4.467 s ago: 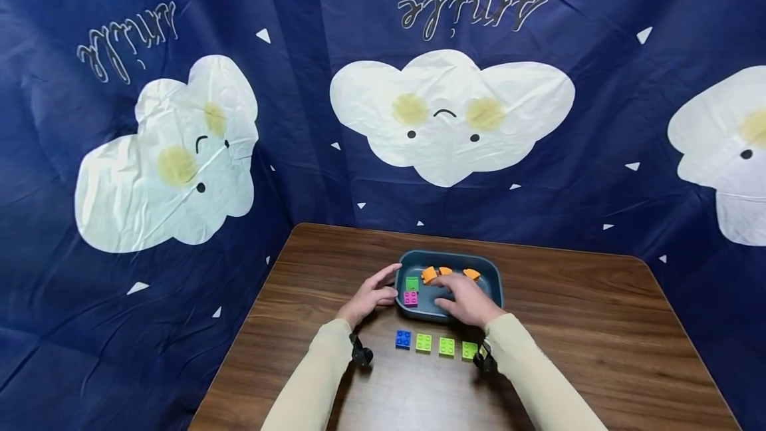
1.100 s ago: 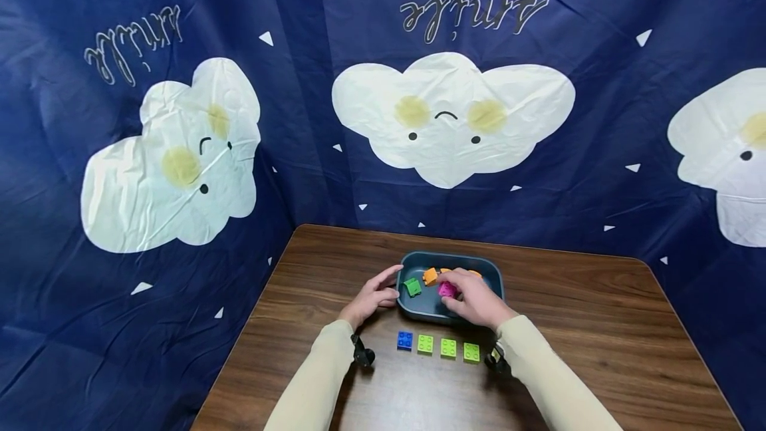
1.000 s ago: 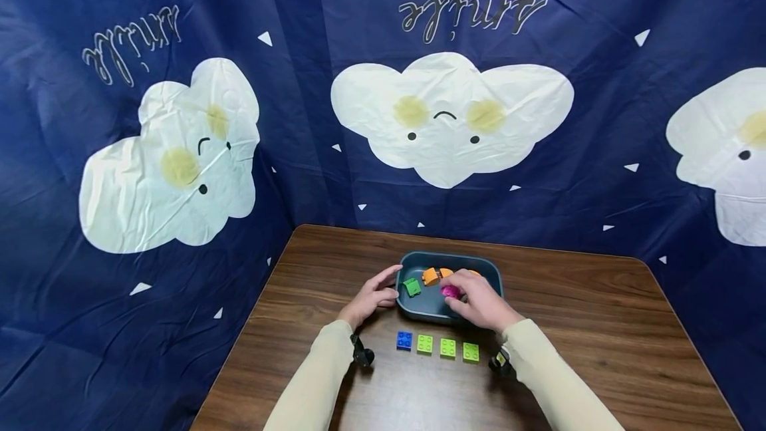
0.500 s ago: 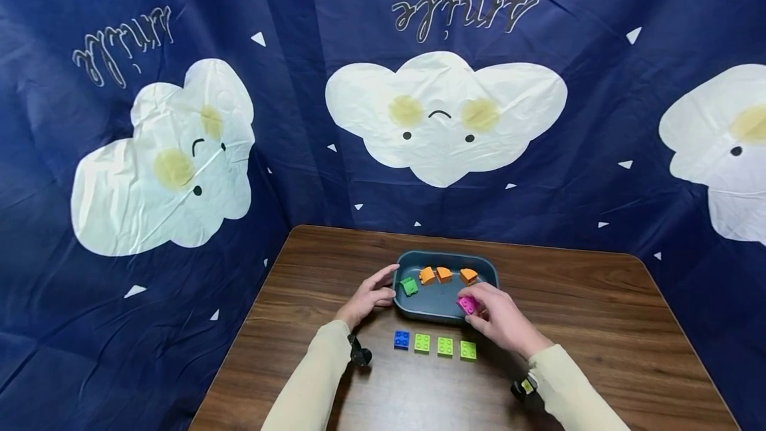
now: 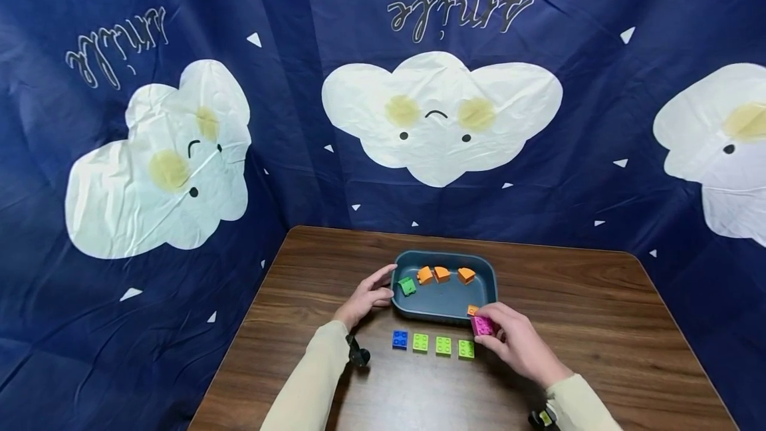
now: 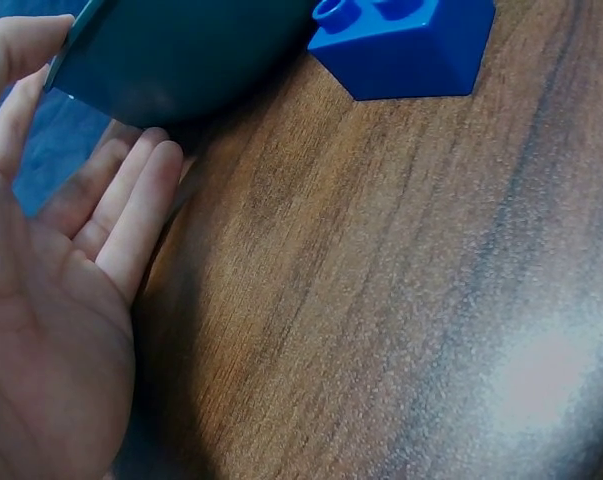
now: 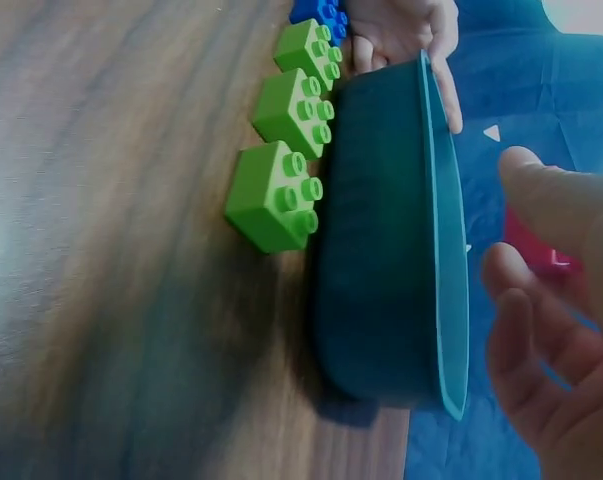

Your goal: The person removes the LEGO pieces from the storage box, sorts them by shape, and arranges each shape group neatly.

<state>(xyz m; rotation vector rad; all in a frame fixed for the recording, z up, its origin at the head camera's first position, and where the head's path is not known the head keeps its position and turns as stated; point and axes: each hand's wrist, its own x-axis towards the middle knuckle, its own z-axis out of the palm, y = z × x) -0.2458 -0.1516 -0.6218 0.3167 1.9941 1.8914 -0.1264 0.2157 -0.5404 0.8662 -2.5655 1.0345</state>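
My right hand (image 5: 517,341) pinches a magenta toy building brick (image 5: 483,326) between thumb and fingertips, at the front right corner of the dark teal tray (image 5: 439,316). In the right wrist view the fingers (image 7: 556,200) mostly hide the magenta brick (image 7: 541,250). A small orange piece (image 5: 473,310) shows right beside that brick. Against the tray's left end rests my left hand (image 5: 362,301), fingers extended, fingertips at the rim. Inside the tray lie a green brick (image 5: 407,286) and orange curved pieces (image 5: 441,275).
In front of the tray, a blue brick (image 5: 399,339) and lime green bricks (image 5: 443,346) stand in a spaced row on the wooden table (image 5: 335,258). A dark blue cloth (image 5: 287,118) printed with clouds hangs behind and at the sides.
My right hand has lifted the magenta brick from inside the tray and carried it right and toward me, to the front rim. Earlier, the green brick turned in place. The left hand stays put.
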